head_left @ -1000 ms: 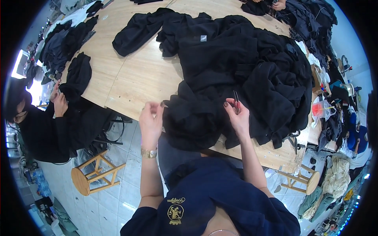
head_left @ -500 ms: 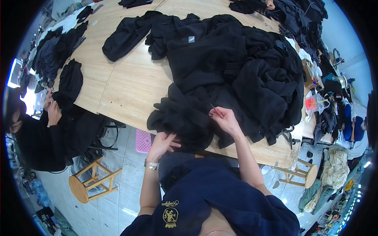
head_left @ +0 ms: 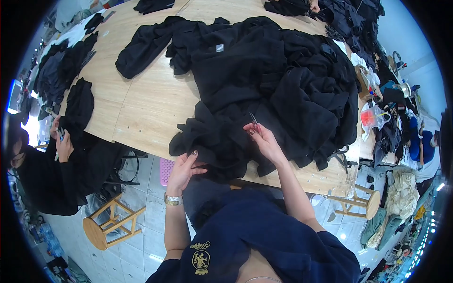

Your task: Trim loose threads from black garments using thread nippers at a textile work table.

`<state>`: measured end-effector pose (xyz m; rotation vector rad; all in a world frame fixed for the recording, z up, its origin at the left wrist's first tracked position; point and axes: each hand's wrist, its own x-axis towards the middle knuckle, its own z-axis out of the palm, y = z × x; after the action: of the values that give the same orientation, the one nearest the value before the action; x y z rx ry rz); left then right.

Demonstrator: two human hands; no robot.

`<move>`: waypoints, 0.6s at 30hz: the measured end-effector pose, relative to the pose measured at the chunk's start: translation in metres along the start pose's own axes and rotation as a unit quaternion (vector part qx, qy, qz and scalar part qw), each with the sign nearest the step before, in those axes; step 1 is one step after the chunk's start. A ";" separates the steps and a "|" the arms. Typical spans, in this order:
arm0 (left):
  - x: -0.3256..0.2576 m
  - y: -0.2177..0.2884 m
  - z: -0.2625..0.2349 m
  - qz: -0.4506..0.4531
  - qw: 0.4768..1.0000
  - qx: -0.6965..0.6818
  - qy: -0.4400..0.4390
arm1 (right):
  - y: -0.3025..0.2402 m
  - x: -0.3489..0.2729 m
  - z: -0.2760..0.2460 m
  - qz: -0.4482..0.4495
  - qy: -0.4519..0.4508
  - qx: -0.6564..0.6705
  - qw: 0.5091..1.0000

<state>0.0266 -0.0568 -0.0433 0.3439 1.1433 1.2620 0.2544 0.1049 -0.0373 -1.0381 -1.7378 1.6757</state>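
Observation:
A heap of black garments [head_left: 236, 75] covers the middle and right of the table, with a small grey label on its upper part. My right hand [head_left: 265, 141] is closed around small thread snips [head_left: 254, 118], whose thin tips point away from me over the cloth. At the table's near edge, my left hand [head_left: 180, 173] holds the bunched end of a black garment [head_left: 212, 146], the cloth passing between thumb and fingers. The fingers of that hand are partly stretched out below the fabric.
Across the wooden table [head_left: 151, 104] lies a separate black piece [head_left: 146, 49]. To the left a seated co-worker [head_left: 42, 174] handles dark cloth. Wooden stools [head_left: 96, 233] stand on both sides, with a pink perforated stool [head_left: 166, 170] by the table's edge. A red drink cup [head_left: 368, 118] sits at right.
My left thumb has come up onto the cloth at the near edge. The snips in my right hand now point more straight away from me. The whole view has shifted slightly.

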 end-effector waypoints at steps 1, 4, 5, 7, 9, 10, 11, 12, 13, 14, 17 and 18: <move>0.000 -0.001 0.000 0.002 1.000 0.019 0.012 | 0.001 0.000 0.000 0.002 0.002 -0.001 1.000; -0.001 0.005 0.003 -0.032 0.989 0.136 0.056 | 0.003 0.000 0.001 0.012 0.001 -0.037 0.999; -0.003 0.009 0.005 -0.066 0.966 0.232 0.090 | 0.004 0.000 0.001 0.009 0.003 -0.060 0.998; -0.011 0.021 0.016 -0.093 0.938 0.327 0.072 | 0.010 0.001 0.002 0.008 0.005 -0.082 0.997; -0.017 0.028 0.027 -0.116 0.899 0.422 0.028 | 0.016 0.001 0.004 0.006 0.000 -0.098 0.995; -0.019 0.029 0.033 -0.117 0.899 0.421 0.029 | 0.015 0.000 0.004 0.007 -0.001 -0.099 0.995; -0.020 0.030 0.040 -0.087 0.921 0.379 -0.008 | 0.012 -0.001 0.004 0.010 -0.006 -0.071 0.997; -0.020 0.029 0.045 -0.056 0.940 0.334 -0.043 | 0.009 -0.001 0.005 0.012 -0.013 -0.043 0.999; -0.016 0.024 0.048 -0.065 0.957 0.276 -0.060 | 0.007 -0.002 0.006 0.012 -0.014 -0.043 0.999; -0.012 0.019 0.055 -0.064 0.957 0.275 -0.060 | 0.005 -0.003 0.007 0.031 -0.024 0.023 0.999; 0.003 -0.004 0.074 0.009 0.998 0.058 -0.034 | -0.011 -0.008 0.017 0.050 -0.043 0.128 0.990; 0.005 -0.006 0.082 0.008 0.998 0.059 -0.037 | -0.016 -0.010 0.020 0.050 -0.048 0.168 0.983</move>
<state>0.0965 -0.0252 -0.0135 0.4844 1.1557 1.1891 0.2416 0.0863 -0.0225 -0.9125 -1.4088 2.0261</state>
